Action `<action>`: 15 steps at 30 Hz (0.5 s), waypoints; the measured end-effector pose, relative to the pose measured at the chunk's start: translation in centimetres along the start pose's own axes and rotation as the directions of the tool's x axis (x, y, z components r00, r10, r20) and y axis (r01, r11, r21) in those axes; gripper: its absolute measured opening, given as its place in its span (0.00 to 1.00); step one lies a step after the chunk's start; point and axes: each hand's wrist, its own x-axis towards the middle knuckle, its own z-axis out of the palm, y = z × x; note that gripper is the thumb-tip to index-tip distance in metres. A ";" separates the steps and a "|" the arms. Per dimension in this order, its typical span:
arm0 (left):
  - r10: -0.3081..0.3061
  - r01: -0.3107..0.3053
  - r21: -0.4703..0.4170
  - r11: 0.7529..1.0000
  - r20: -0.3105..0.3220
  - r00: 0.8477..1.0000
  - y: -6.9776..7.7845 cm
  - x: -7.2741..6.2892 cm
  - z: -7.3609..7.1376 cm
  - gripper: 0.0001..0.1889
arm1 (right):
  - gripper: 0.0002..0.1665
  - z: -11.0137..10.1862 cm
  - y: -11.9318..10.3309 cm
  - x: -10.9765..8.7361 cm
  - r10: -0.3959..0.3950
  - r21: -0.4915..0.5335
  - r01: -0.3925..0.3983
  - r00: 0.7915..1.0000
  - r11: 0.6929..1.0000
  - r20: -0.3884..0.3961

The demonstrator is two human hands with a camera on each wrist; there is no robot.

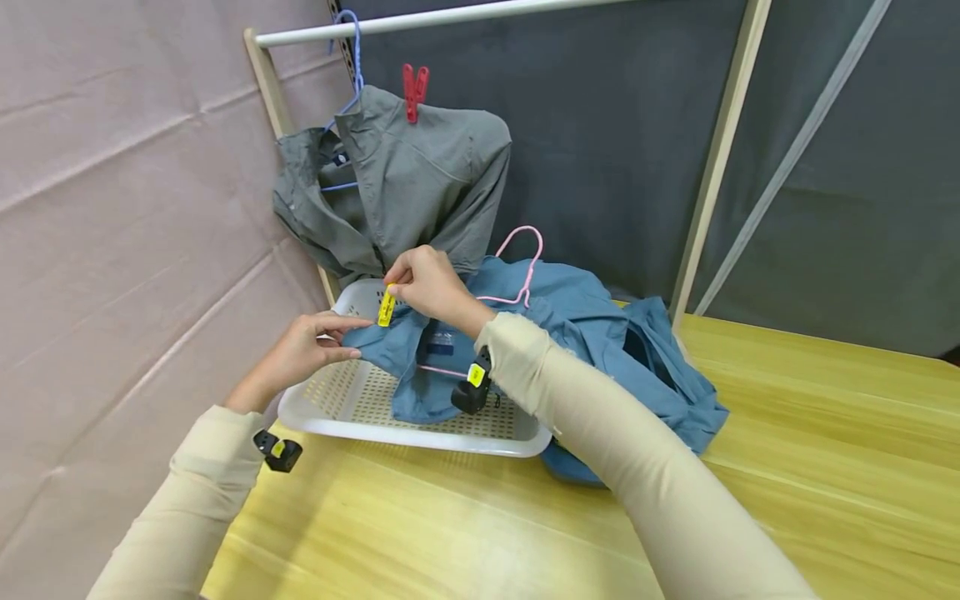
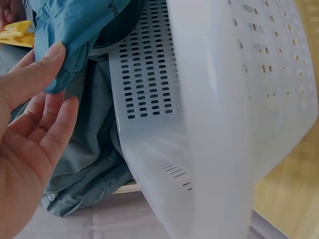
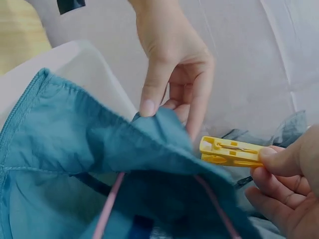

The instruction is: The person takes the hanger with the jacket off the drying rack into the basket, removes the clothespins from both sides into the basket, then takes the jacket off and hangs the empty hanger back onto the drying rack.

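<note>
A: Where is the yellow clip (image 1: 386, 305)?

B: In the right hand (image 1: 431, 283), pinched between thumb and fingers, its free end near the edge of the blue jacket (image 1: 577, 321). Whether the clip touches the fabric cannot be told.

A: And the left hand (image 1: 303, 350)?

B: It holds a bit of that jacket's edge, thumb on one side and fingers on the other. In the left wrist view the gap at the thumb is narrow, with cloth in it.

A: How does the jacket lie?

B: Partly over the white basket (image 1: 337, 427), spilling past its right side onto the wooden table (image 1: 810, 433). A pink hanger (image 1: 528, 287) sits in it, the hook standing up out of the cloth and the lower bar showing inside the neck.

A: What hangs behind?

B: A grey jacket (image 1: 427, 167) on a blue hanger (image 1: 357, 50), hooked over the white rail (image 1: 450, 17). A red clip (image 1: 412, 96) stands on its shoulder.
</note>
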 end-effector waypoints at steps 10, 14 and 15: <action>0.027 -0.027 0.001 1.000 0.036 0.999 -0.5 0.2 0.1 0.20 | 0.10 -3.5 -0.1 -1.9 -0.023 0.034 0.022 0.999 0.999 0.024; 0.020 -0.019 -0.010 1.000 0.045 0.999 -0.5 0.1 0.1 0.20 | 0.10 -4.6 0.8 -2.7 -0.009 0.051 0.009 1.000 0.999 0.009; 0.015 -0.014 -0.016 1.000 0.048 0.999 -0.5 0.1 0.2 0.20 | 0.11 -4.9 1.0 -3.0 -0.009 0.054 0.008 1.000 0.999 0.011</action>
